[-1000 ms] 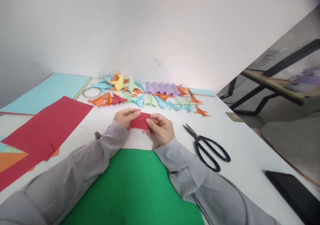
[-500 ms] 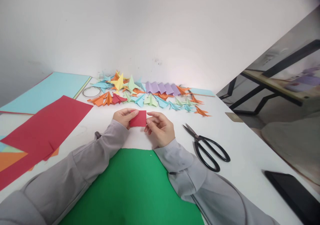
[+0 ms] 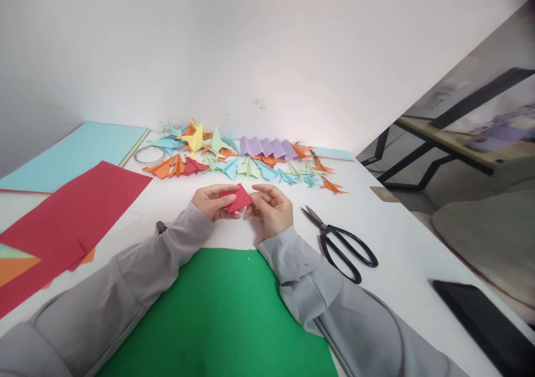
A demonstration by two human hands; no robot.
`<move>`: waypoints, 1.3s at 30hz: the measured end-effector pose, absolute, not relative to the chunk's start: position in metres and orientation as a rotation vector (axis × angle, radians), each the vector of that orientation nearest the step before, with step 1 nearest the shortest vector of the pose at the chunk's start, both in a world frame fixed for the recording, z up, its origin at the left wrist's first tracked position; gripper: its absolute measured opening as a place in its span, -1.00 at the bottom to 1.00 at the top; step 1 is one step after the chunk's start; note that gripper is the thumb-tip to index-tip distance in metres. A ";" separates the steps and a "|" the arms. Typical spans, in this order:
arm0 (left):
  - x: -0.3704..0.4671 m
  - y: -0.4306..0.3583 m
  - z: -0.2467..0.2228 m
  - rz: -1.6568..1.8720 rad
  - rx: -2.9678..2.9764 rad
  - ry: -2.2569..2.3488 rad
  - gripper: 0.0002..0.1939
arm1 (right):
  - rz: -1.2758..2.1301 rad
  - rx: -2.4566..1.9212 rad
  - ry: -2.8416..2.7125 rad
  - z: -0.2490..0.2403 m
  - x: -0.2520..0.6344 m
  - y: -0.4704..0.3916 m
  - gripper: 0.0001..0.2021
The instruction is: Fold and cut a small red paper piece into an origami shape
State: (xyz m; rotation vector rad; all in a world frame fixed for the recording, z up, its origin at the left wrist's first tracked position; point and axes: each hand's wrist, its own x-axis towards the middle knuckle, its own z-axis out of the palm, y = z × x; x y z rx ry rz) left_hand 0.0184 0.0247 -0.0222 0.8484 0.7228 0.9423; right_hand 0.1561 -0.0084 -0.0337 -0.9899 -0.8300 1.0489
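A small folded red paper (image 3: 239,198) is held up between both hands, turned so that one corner points up. My left hand (image 3: 213,201) pinches its left side, thumb on the front face. At the paper's right corner, the thumb and index finger of my right hand (image 3: 271,208) close on it. Below the hands lies a large green sheet (image 3: 221,310). Black-handled scissors (image 3: 340,243) rest with their blades apart, right of my right hand.
Folded paper figures (image 3: 196,139) in several colours line the wall, beside a pleated purple paper (image 3: 267,147). Red sheets (image 3: 83,215) and a light blue sheet (image 3: 83,148) lie left, near a tape roll (image 3: 149,154). A black phone-like slab (image 3: 480,321) is at the right.
The red paper has turned from square-on to a corner-up tilt. My right hand's fingertips have come onto its right corner. The whole view has shifted slightly.
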 end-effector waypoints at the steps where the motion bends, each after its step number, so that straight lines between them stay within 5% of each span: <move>1: 0.018 0.025 -0.023 0.946 0.853 0.727 -0.64 | 1.055 -0.984 -0.831 -0.033 0.156 -0.009 -0.76; 22: 0.019 0.024 -0.023 1.057 1.017 0.868 -0.69 | 1.093 -1.062 -1.120 -0.029 0.152 -0.014 -0.88; 39: 0.017 0.024 -0.016 1.049 0.876 0.877 -0.26 | 0.813 -1.108 -1.192 -0.040 0.154 -0.011 -0.85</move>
